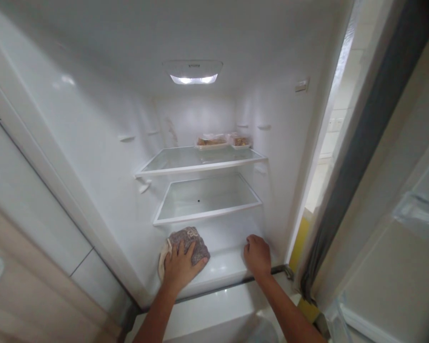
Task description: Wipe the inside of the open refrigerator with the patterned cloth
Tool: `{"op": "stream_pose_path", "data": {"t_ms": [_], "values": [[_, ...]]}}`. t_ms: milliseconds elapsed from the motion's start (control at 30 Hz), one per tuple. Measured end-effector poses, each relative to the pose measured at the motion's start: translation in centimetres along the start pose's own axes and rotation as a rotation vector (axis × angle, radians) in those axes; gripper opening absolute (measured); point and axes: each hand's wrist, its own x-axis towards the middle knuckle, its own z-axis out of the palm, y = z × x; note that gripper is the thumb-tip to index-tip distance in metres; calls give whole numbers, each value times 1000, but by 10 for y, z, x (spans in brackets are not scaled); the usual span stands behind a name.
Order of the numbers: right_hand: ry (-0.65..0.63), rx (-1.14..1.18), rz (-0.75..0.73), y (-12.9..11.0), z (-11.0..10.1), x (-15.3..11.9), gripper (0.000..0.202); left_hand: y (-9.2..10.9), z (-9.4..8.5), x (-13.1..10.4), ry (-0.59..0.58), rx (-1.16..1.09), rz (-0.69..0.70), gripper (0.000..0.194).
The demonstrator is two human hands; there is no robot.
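Inside an open refrigerator, my left hand [181, 267] presses down on a folded grey-brown cloth [196, 240] with pale lettering and a cream edge. Its fingers are spread over the cloth, which lies on the white refrigerator floor [223, 267] at the left. Toward the right side of that floor, my right hand [257, 256] is curled into a fist near the right wall, and no object shows in it. The palm side of each hand is hidden.
Above the hands are a lower glass shelf [207, 220] and an upper glass shelf [203, 167]. Packaged food trays [212, 141] sit at the back of the upper one. A lit lamp [193, 78] is overhead. The open door [385, 190] stands at right, tiled wall [28, 190] at left.
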Motion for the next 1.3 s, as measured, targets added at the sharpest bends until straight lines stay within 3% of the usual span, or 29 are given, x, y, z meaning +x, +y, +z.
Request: {"op": "stream_pose_path", "data": {"t_ms": [100, 167, 333, 467, 533, 633, 767, 867, 967, 1133, 1200, 1300], "values": [[41, 11, 13, 1, 2, -3, 37, 7, 3, 27, -46, -27, 73, 81], [69, 16, 36, 2, 2, -5, 36, 23, 10, 43, -66, -27, 127, 81], [121, 133, 249, 2, 3, -6, 39, 97, 36, 68, -84, -32, 313, 82], [111, 125, 311, 0, 1, -4, 39, 158, 53, 78, -106, -51, 492, 72], [104, 104, 347, -2, -2, -2, 39, 177, 57, 83, -125, -48, 545, 65], [74, 46, 385, -5, -7, 3, 39, 185, 60, 88, -155, -39, 563, 65], [12, -13, 359, -9, -11, 10, 37, 171, 61, 91, -84, -82, 503, 75], [-24, -50, 321, -10, -11, 11, 32, 147, 57, 96, -15, -73, 429, 85], [-49, -89, 272, -11, -10, 9, 30, 104, 49, 104, 86, -16, 311, 89], [-144, -205, 134, -12, -8, 7, 28, 7, 31, 118, 223, 108, 108, 70], [-136, -224, 120, -11, -7, 7, 28, -21, 25, 125, 240, 106, 124, 67], [-108, -249, 87, -10, -3, 8, 26, -40, 23, 141, 266, 70, 210, 65]]}}
